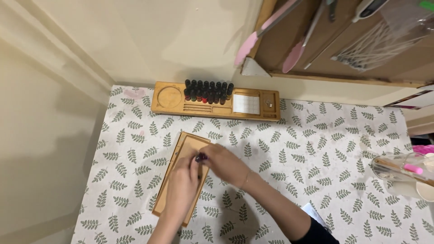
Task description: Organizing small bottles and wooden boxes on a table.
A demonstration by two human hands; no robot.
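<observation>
Both hands at a small vial over the wooden tray.

Left hand (pixel 183 185) rests on the tray (pixel 169 190); right hand (pixel 224 163) pinches the dark vial (pixel 201 157) by its top, apparently working the cap. Left grip cannot be told. Next calls for a steady vial. Beyond, an organiser (pixel 172 106) holds more vials (pixel 208 91).

We see a home craft corner: leaf-patterned tablecloth (pixel 316 149), wooden organiser (pixel 172 106) of small bottles (pixel 207 91), hanging silicone spatulas (pixel 246 47).

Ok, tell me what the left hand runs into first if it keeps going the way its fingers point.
Probably the small dark bottle pinched by the right hand: the left hand points up the wooden tray toward it. Depth is hard to judge.
</observation>
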